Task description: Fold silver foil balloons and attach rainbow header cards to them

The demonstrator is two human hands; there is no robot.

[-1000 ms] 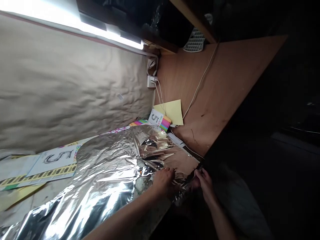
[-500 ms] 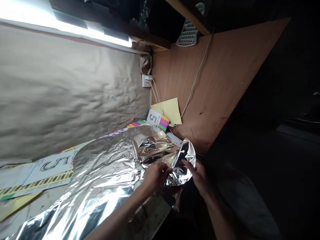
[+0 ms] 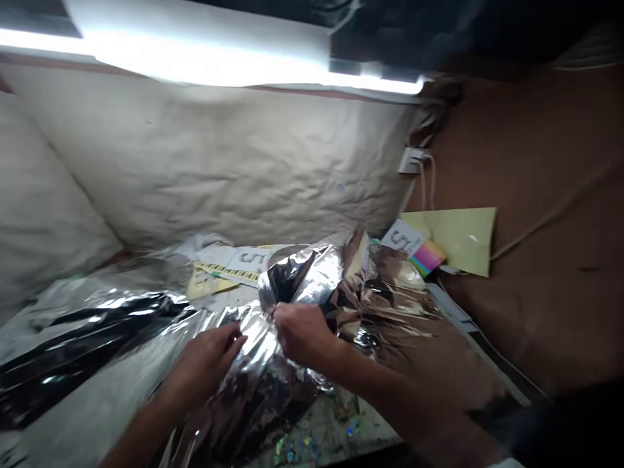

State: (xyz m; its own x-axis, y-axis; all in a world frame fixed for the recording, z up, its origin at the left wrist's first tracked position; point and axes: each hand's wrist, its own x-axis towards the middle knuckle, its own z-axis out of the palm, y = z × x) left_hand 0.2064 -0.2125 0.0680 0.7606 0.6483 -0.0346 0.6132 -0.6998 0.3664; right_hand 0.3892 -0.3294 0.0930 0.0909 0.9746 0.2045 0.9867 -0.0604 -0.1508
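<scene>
- My right hand (image 3: pixel 303 333) is closed in a fist-like pinch on the silver foil (image 3: pixel 319 273); the grip seems to keep that part gathered and raised, since it curls up just beyond my knuckles.
- My left hand (image 3: pixel 207 354) is half curled, thumb a little off the fingers, low over the foil; I cannot tell whether it has hold of any.
- The foil spreads across the desk (image 3: pixel 375 426) on both sides of my hands; whether it is one sheet I cannot tell. Its creases near my right hand are probably from being bunched there.
- Past the foil, a card marked 5 (image 3: pixel 251 259) lies toward the wall, perhaps there to leave the front free for handling.
- A colourful card (image 3: pixel 414 247) stands tilted by a yellow sheet (image 3: pixel 470 237), apparently propped in the corner.
- Shiny bits (image 3: pixel 292 452) lie near the desk's front edge.
</scene>
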